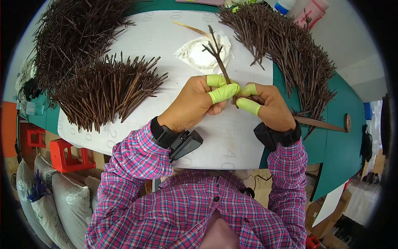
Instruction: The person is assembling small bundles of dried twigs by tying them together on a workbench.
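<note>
My left hand (198, 103) and my right hand (265, 106) meet over the middle of a white mat (166, 54). Both wear yellow-green finger covers on the thumb and first fingers. Between them they pinch the lower end of a dark brown branched twig (216, 52), which points away from me with short side stems near its top. My right hand also wraps brown strip material at the twig's base. Each wrist carries a black band with a small black device.
Heaps of dark brown twigs lie at the left (103, 89), far left (70, 33) and right (290, 50). A white bowl-like dish (199, 56) sits behind the hands. A roll of brown tape (347, 122) lies at the right. Red stools (66, 155) and sacks (62, 199) stand below.
</note>
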Tool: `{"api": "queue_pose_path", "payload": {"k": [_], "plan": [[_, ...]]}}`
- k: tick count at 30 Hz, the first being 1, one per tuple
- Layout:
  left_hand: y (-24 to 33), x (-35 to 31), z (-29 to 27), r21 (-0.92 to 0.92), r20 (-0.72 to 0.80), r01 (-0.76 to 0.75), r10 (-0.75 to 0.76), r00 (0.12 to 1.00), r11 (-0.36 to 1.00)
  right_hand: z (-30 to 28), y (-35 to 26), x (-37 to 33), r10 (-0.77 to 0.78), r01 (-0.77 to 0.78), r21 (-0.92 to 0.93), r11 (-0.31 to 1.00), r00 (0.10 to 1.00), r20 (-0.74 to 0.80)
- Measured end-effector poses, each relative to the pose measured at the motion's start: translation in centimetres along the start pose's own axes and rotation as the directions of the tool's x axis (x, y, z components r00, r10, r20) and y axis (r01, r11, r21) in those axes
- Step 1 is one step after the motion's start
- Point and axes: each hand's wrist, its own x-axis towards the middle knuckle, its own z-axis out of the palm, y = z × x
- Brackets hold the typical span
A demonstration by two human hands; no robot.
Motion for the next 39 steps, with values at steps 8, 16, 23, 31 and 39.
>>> {"api": "queue_pose_path", "payload": {"k": [8,16,23,31,39], "plan": [[-1.0,0.5,0.1,0.282,-0.103,-0.105,0.139,0.985,0.954,0.5,-0.1,0.2,-0.029,0.026,-0.067,0.997,0.999,-0.040],[-0.5,0.2,-0.2,0.248,-0.083,-0.028,0.050,0.995,0.968,-0.2,-0.2,0.0,0.016,-0.016,-0.004,1.000,1.000,-0.004],[-0.1,-0.1,0.3,-0.009,0.022,-0.027,0.027,0.999,1.000,-0.1,0.0,0.0,0.025,-0.025,-0.065,0.998,1.000,-0.003],[-0.9,0.4,-0.1,0.312,-0.091,-0.099,0.133,0.987,0.945,0.8,0.3,0.3,-0.049,0.046,-0.038,0.998,0.997,-0.064],[-0.3,0.5,-0.5,0.023,-0.028,0.033,-0.032,0.999,0.999,-0.2,-0.3,0.7,0.017,-0.020,-0.077,0.997,0.999,-0.036]]}}
